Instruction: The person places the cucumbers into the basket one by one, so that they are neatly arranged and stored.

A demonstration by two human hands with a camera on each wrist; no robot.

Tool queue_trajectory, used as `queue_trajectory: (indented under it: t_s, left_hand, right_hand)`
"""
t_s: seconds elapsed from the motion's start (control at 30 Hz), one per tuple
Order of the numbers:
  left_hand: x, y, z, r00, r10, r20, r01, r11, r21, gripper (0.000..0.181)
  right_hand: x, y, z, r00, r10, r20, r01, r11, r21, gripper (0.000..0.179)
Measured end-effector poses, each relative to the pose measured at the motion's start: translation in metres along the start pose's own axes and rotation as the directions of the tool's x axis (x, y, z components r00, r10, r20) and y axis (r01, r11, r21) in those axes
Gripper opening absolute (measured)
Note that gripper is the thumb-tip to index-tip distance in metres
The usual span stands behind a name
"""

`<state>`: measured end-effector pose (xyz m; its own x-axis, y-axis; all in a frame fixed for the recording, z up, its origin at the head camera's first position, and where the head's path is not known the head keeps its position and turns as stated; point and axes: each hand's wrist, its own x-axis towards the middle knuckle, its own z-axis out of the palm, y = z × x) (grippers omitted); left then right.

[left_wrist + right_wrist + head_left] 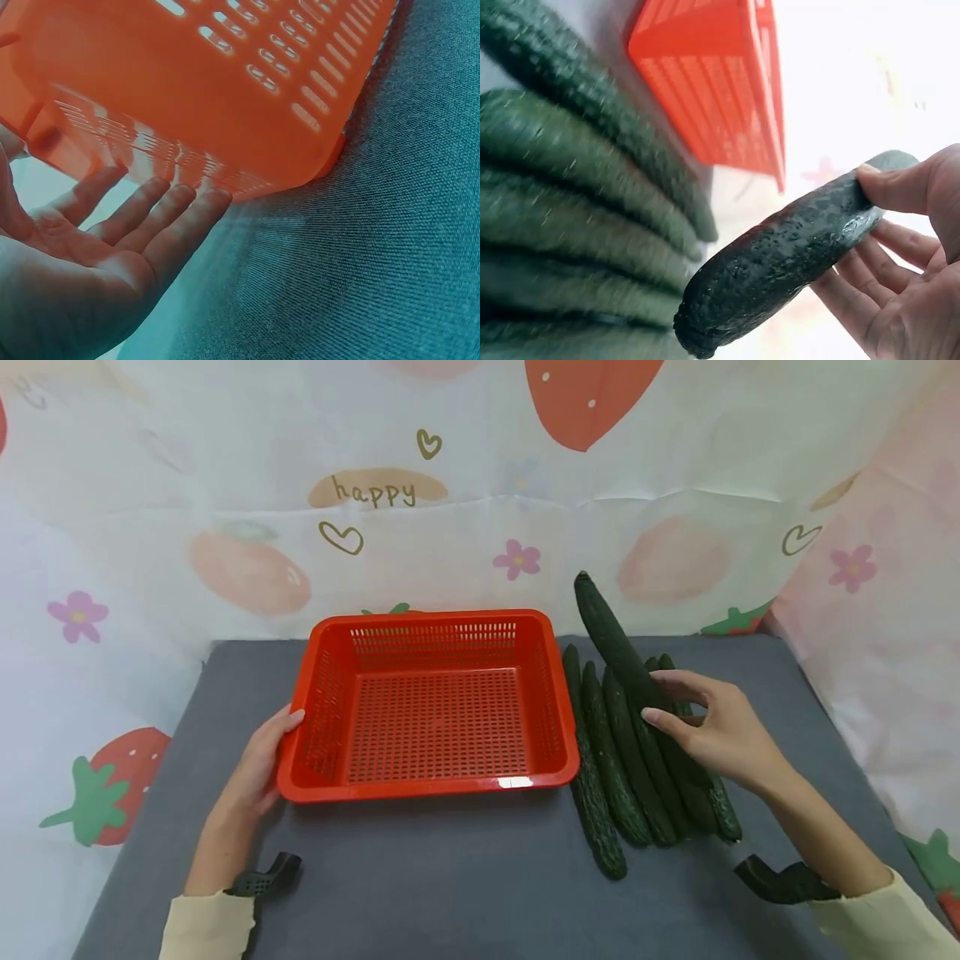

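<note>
A red plastic basket (438, 727) with slotted walls stands in the middle of the table, its inside bare. At its left side my left hand (255, 768) holds it, thumb over the rim and fingers (180, 232) fairly straight against the outer wall. My right hand (723, 727) grips a dark green cucumber (611, 631) between thumb and fingers, raised at a slant over the other cucumbers. Several cucumbers (600, 802) lie side by side right of the basket. In the right wrist view the held cucumber (780, 255) points one end toward the row.
Grey cloth covers the table (450, 877). Behind it hangs a pale printed curtain (465, 552) with fruit, flowers and hearts, which continues along both sides. A dark strap with a camera mount (787, 881) sits on each wrist.
</note>
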<state>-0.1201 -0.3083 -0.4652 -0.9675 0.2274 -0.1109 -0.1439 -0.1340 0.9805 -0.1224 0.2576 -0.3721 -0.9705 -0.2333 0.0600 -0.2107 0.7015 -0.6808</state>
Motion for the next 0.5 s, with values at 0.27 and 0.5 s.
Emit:
queue_trajectory:
  t_s: [0.27, 0.5]
  left_hand:
    - [0.003, -0.005, 0.006, 1.000, -0.011, -0.003, 0.011, 1.000, -0.016, 0.033]
    - [0.001, -0.004, -0.001, 0.999, -0.002, 0.049, 0.005, 0.999, -0.053, 0.034]
  right_hand:
    - [0.022, -0.035, 0.010, 0.992, -0.097, 0.077, 0.095, 0.995, 0.027, 0.048]
    - [0.042, -0.058, 0.028, 0.972, -0.199, 0.125, 0.195, 0.980, 0.040, 0.047]
